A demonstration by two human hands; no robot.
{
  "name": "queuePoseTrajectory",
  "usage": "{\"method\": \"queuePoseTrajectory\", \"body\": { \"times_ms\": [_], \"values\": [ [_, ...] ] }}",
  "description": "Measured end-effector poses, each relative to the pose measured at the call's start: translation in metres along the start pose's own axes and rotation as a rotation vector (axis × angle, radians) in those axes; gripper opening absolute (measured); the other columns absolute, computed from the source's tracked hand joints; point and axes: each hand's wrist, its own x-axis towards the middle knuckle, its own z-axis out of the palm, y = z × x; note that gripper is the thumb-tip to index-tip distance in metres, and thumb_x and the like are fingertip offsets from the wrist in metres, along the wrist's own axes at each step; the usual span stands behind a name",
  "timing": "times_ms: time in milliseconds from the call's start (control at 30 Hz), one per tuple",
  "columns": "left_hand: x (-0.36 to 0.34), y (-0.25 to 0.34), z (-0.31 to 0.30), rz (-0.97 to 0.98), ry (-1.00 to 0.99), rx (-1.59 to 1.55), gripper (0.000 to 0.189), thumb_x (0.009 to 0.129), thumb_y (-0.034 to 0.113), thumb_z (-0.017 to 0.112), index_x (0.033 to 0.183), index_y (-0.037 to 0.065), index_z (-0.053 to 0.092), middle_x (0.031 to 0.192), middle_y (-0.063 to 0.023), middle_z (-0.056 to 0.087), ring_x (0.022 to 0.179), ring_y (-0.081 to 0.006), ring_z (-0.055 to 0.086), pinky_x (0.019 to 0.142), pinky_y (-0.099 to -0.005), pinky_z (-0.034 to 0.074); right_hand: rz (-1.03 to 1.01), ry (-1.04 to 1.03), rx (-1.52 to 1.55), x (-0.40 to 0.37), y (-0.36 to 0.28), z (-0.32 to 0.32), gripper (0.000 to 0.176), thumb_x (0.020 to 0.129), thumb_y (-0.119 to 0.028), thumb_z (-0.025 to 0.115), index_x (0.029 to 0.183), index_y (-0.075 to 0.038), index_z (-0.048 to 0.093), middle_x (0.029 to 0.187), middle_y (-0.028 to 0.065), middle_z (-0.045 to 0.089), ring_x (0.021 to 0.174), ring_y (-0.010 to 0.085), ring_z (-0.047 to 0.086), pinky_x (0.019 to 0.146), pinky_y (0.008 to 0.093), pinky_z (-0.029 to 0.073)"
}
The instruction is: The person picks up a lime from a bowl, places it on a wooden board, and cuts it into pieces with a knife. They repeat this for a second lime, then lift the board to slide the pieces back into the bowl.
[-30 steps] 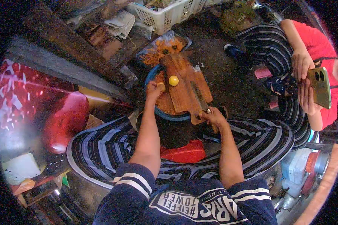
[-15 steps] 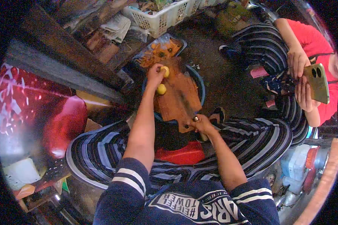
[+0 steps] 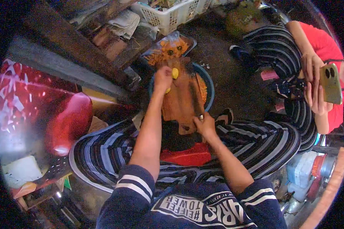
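Note:
My left hand (image 3: 164,78) is closed at the far left part of a wooden cutting board (image 3: 179,107), its fingers on a rounded yellow piece (image 3: 175,73) that looks like peeled potato. A second yellow piece (image 3: 167,90) lies on the board, partly covered by my left wrist. Near the board's handle, my right hand (image 3: 205,126) is wrapped around a knife (image 3: 198,102); its dark blade, blurred, points away along the board's right side. Beneath the board is a blue basin (image 3: 209,100) with orange shreds in it.
Beyond the board sits a tray (image 3: 195,41) of orange shreds. A white plastic basket (image 3: 166,22) stands behind it. At right a seated person in red (image 3: 325,45) holds a phone (image 3: 331,84). Wooden beams (image 3: 72,53) run along the left.
The knife has shifted to the board's right side with my right hand. The yellow piece in my left hand has turned. The whole view has shifted slightly.

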Motion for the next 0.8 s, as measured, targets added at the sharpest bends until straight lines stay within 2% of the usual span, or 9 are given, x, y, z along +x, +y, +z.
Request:
{"method": "queuePoseTrajectory", "body": {
  "times_ms": [133, 333, 433, 567, 633, 667, 700, 733, 800],
  "values": [
    [-0.021, 0.031, 0.036, 0.233, -0.067, -0.028, 0.019, 0.068, 0.0, 0.052, 0.084, 0.006, 0.06, 0.074, -0.0148, 0.06, 0.071, -0.0299, 0.059, 0.064, -0.035, 0.047, 0.223, -0.071, 0.034, 0.026, 0.004, -0.016, 0.03, 0.075, -0.022, 0.059, 0.088, 0.004, 0.052, 0.067, 0.0161, 0.058, 0.057, 0.0258, 0.059, 0.05, 0.0353, 0.046],
    [-0.036, 0.036, 0.065, 0.472, -0.27, -0.171, 0.027, 0.068, -0.005, 0.046, 0.09, 0.004, 0.059, 0.083, -0.0171, 0.059, 0.081, -0.0314, 0.057, 0.071, -0.0364, 0.046, 0.182, 0.027, -0.046, 0.034, 0.019, -0.021, 0.025, 0.076, -0.02, 0.057, 0.081, 0.003, 0.05, 0.065, 0.0161, 0.057, 0.057, 0.0262, 0.059, 0.049, 0.0365, 0.045],
    [-0.022, 0.044, 0.041, 0.421, 0.045, 0.253, 0.027, 0.072, 0.01, 0.053, 0.098, 0.006, 0.057, 0.096, -0.0182, 0.055, 0.088, -0.035, 0.053, 0.081, -0.0421, 0.041, 0.209, 0.018, -0.056, 0.033, 0.001, -0.033, 0.025, 0.076, -0.019, 0.057, 0.082, 0.004, 0.05, 0.069, 0.0195, 0.057, 0.064, 0.032, 0.059, 0.055, 0.0392, 0.045],
    [-0.014, 0.054, 0.019, 0.297, 0.266, 0.613, 0.03, 0.064, 0.008, 0.061, 0.093, 0.002, 0.056, 0.097, -0.0212, 0.05, 0.09, -0.0361, 0.049, 0.078, -0.0458, 0.039, 0.106, 0.016, -0.039, 0.034, -0.02, -0.038, 0.024, 0.073, -0.015, 0.058, 0.087, 0.004, 0.05, 0.07, 0.0209, 0.058, 0.069, 0.0376, 0.058, 0.058, 0.0427, 0.046],
    [0.004, 0.027, 0.035, 0.074, 0.101, 0.629, 0.029, 0.062, 0.011, 0.064, 0.09, 0.007, 0.059, 0.103, -0.0199, 0.051, 0.095, -0.0369, 0.049, 0.083, -0.0457, 0.037, 0.103, 0.021, -0.035, 0.036, -0.019, -0.032, 0.024, 0.074, -0.014, 0.058, 0.087, 0.004, 0.05, 0.07, 0.0209, 0.058, 0.069, 0.0376, 0.058, 0.057, 0.0424, 0.046],
    [0.016, 0.001, 0.045, 0.077, 0.102, 0.627, 0.029, 0.062, 0.011, 0.064, 0.09, 0.007, 0.059, 0.103, -0.0199, 0.051, 0.095, -0.0369, 0.049, 0.083, -0.0457, 0.037, 0.104, 0.026, -0.029, 0.038, -0.018, -0.031, 0.023, 0.074, -0.013, 0.058, 0.087, 0.004, 0.049, 0.07, 0.0209, 0.058, 0.068, 0.0377, 0.058, 0.057, 0.0421, 0.046],
    [0.029, -0.03, 0.056, 0.086, -0.13, 0.356, 0.028, 0.062, 0.007, 0.062, 0.089, 0.008, 0.06, 0.106, -0.0191, 0.051, 0.098, -0.0367, 0.048, 0.085, -0.0436, 0.037, 0.105, 0.028, -0.029, 0.039, -0.016, -0.031, 0.023, 0.074, -0.013, 0.058, 0.087, 0.004, 0.049, 0.07, 0.0209, 0.058, 0.068, 0.0377, 0.058, 0.057, 0.0421, 0.046],
    [0.03, -0.033, 0.054, 0.091, -0.358, 0.081, 0.027, 0.062, 0.004, 0.061, 0.088, 0.01, 0.061, 0.109, -0.0183, 0.051, 0.102, -0.0366, 0.047, 0.088, -0.0416, 0.037, 0.123, -0.013, -0.016, 0.04, -0.014, -0.032, 0.023, 0.074, -0.012, 0.058, 0.087, 0.004, 0.049, 0.069, 0.0211, 0.058, 0.068, 0.0379, 0.058, 0.056, 0.0423, 0.045],
    [0.012, -0.015, 0.041, 0.154, -0.469, 0.055, 0.026, 0.062, 0.0, 0.058, 0.086, 0.01, 0.062, 0.108, -0.0176, 0.052, 0.103, -0.0361, 0.047, 0.088, -0.04, 0.037, 0.153, -0.058, -0.002, 0.038, -0.011, -0.032, 0.022, 0.075, -0.012, 0.057, 0.086, 0.005, 0.049, 0.069, 0.0213, 0.058, 0.067, 0.0382, 0.058, 0.056, 0.0425, 0.045]
  ]
}}
